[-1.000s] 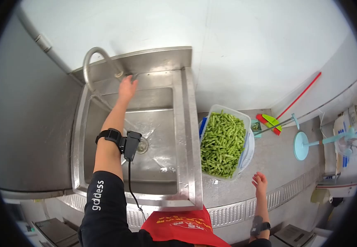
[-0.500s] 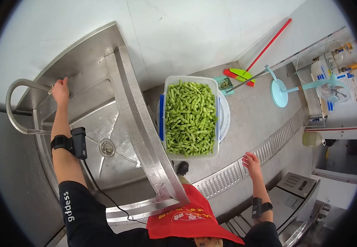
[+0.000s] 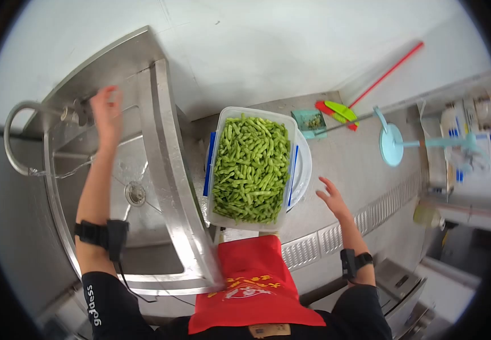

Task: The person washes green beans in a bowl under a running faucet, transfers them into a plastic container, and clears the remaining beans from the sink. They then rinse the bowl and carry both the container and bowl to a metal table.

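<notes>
My left hand (image 3: 108, 116) is over the back of the steel sink (image 3: 172, 122), to the right of the tap (image 3: 71, 116). Its fingers are slightly bent and apart, a little blurred, with nothing in them. Water (image 3: 75, 170) runs from the curved spout (image 3: 8, 136) into the basin. My right hand (image 3: 334, 198) hangs in the air with fingers spread, holding nothing. Between my hands, right of the sink, stands a clear plastic tub (image 3: 221, 127) with blue side clips. Green bean pods (image 3: 251, 170), which look like edamame, fill it.
A round white lid or basin (image 3: 303, 170) shows beside and below the tub. A teal dustpan (image 3: 309, 122), a red-handled broom (image 3: 387, 73) and a light blue fan (image 3: 392, 144) stand farther right. A metal drain grating (image 3: 364, 218) crosses the floor.
My left hand has come away from the tap, moving right, and water now runs from the spout. My right hand has risen slightly and its fingers have spread. The view has shifted.
</notes>
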`<state>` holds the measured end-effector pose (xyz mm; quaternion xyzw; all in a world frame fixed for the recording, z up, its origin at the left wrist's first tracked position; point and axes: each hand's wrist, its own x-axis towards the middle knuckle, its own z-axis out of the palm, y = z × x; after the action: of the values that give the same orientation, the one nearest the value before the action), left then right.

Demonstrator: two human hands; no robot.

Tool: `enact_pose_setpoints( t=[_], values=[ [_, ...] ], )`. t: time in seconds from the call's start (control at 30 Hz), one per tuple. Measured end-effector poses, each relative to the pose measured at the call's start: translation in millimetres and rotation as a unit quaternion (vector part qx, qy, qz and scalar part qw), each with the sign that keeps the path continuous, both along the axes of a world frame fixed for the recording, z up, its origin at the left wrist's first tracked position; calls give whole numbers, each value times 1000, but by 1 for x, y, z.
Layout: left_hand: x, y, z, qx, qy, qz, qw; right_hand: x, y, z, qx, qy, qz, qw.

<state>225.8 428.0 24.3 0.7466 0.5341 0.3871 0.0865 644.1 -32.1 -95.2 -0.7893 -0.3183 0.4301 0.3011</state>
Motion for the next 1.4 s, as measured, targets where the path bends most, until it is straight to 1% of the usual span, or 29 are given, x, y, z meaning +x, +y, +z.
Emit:
enact_pose_setpoints(
  t=[0.03, 0.07, 0.1, 0.17, 0.2, 0.23, 0.3, 0.37, 0.43, 0.5, 0.6, 0.67, 0.7, 0.73, 0.83, 0.87, 0.93, 0.97, 1.03, 1.07, 1.1, 1.17, 1.2, 1.23, 1.27, 1.3, 1.33, 1.37, 1.4],
  values=[
    [24, -28, -1, -82, -17, -22, 996, 15, 30, -15, 54, 19, 6, 998],
    [52, -57, 3, -277, -145, -49, 949, 26, 66, -29, 108, 42, 13, 993],
    [80, -92, 20, -390, -167, -59, 904, 41, 104, -46, 125, 19, 30, 992],
    [123, -146, 3, -475, -259, -55, 839, 46, 168, -59, 143, -14, 74, 987],
    [135, -174, -17, -462, -276, -78, 839, 46, 199, -56, 155, -35, 104, 982],
    [146, -200, -37, -522, -288, -32, 802, 45, 222, -60, 142, -58, 133, 979],
    [152, -263, -105, -493, -262, 70, 826, 39, 255, -72, 116, -110, 187, 969],
    [145, -325, -139, -534, -173, 199, 803, 36, 274, -84, 93, -131, 236, 958],
    [127, -386, -176, -538, -184, 316, 759, 31, 286, -93, 49, -156, 285, 945],
    [113, -425, -191, -592, -176, 425, 662, 31, 296, -101, 38, -182, 313, 931],
    [109, -434, -184, -653, -399, 397, 506, 30, 303, -105, 18, -215, 331, 919],
    [104, -444, -207, -613, -495, 343, 512, 28, 304, -107, 25, -251, 329, 910],
    [103, -447, -221, -588, -540, 313, 515, 31, 306, -113, 19, -228, 330, 916],
    [104, -452, -235, -573, -526, 321, 540, 34, 309, -118, 14, -205, 331, 921],
    [117, -439, -225, -549, -500, 364, 562, 51, 312, -140, 3, -136, 346, 928],
    [117, -442, -235, -535, -488, 376, 578, 55, 315, -146, 2, -111, 353, 929],
    [114, -451, -263, -502, -465, 403, 608, 70, 307, -158, -60, -9, 303, 951],
    [113, -448, -261, -490, -443, 402, 634, 75, 304, -160, -90, 40, 280, 955],
    [108, -441, -248, -461, -400, 406, 680, 62, 295, -124, -131, 85, 243, 957],
    [108, -453, -277, -407, -371, 418, 723, 60, 297, -107, -140, 60, 297, 943],
    [109, -448, -270, -425, -375, 419, 709, 61, 302, -103, -149, 35, 354, 923],
    [108, -437, -228, -463, -380, 425, 679, 58, 305, -113, -158, 84, 276, 944],
    [104, -424, -199, -495, -311, 445, 678, 63, 307, -117, -165, 85, 302, 935],
    [111, -429, -202, -410, -386, 450, 693, 64, 311, -123, -167, 90, 335, 923],
    [115, -431, -195, -399, -399, 466, 682, 61, 313, -130, -138, 112, 329, 928],
    [116, -432, -194, -428, -354, 483, 677, 61, 316, -134, -137, 133, 326, 926],
    [123, -437, -204, -413, -342, 510, 672, 73, 322, -159, -136, 130, 340, 921],
    [130, -442, -212, -400, -336, 538, 662, 84, 335, -175, -169, 157, 334, 914],
    [131, -440, -194, -407, -370, 532, 644, 91, 345, -190, -150, 158, 361, 907]
  ],
)
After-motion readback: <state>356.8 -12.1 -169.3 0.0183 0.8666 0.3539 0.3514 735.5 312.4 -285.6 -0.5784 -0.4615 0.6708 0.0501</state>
